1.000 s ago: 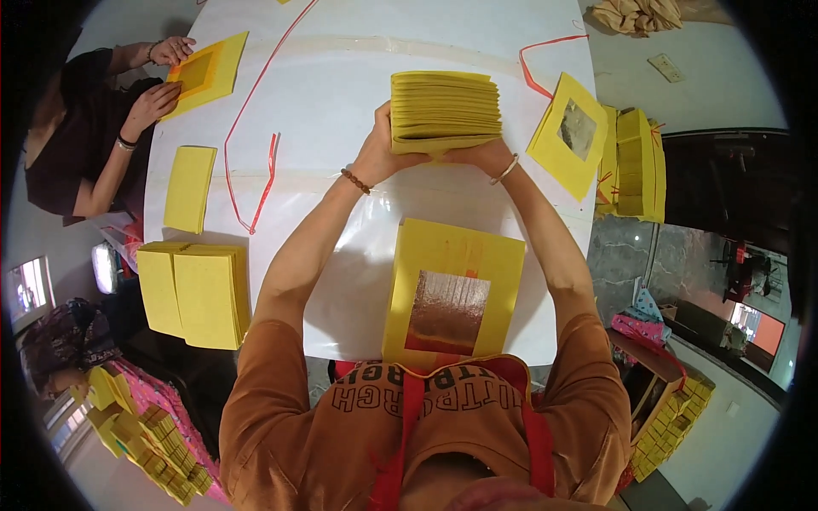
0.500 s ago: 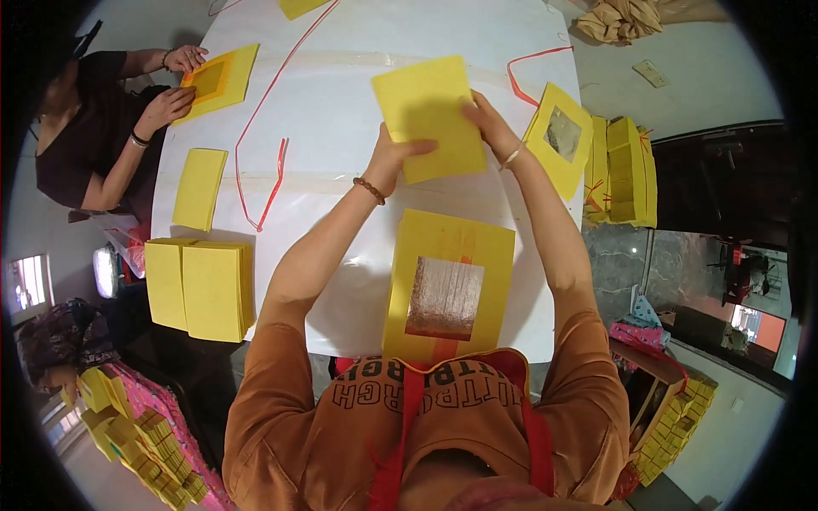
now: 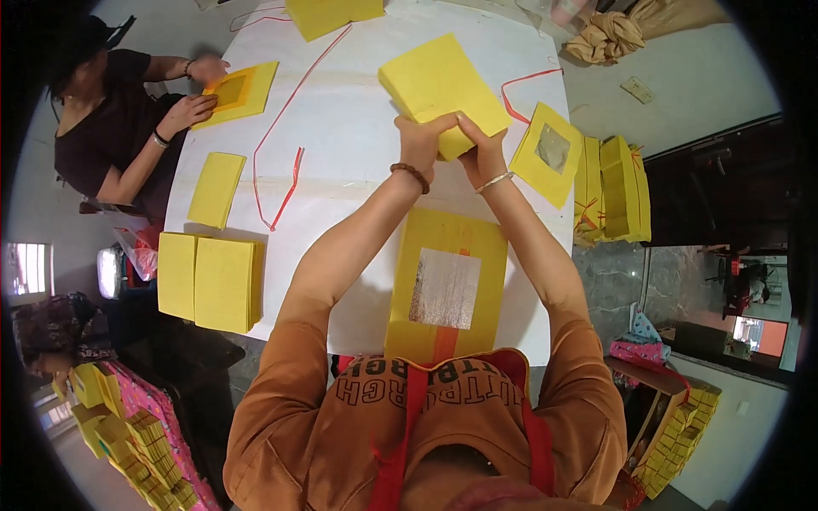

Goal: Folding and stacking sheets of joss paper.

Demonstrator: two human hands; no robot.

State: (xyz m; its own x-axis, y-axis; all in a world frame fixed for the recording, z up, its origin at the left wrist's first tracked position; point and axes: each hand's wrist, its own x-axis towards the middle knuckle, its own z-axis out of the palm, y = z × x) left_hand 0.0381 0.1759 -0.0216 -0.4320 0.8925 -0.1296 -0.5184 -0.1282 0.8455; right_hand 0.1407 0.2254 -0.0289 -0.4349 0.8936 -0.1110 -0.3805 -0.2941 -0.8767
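Left hand [image 3: 418, 143], right hand [image 3: 484, 150] clamped on 1 yellow stack [image 3: 443, 83] — grip underneath hidden.

A white-covered table [image 3: 341, 162] carries yellow paper pieces: a folded one [image 3: 334, 17] at the far edge, a pad under a co-worker's hands [image 3: 258, 89] at far left, a slim pad [image 3: 216, 190] at left, two side-by-side stacks [image 3: 210, 281] at the near left edge, a piece with a silver square [image 3: 446, 289] near, and a windowed piece [image 3: 547, 155] at right. Red cord [image 3: 285, 113] trails left of the middle; another red strip [image 3: 505, 98] lies far right.
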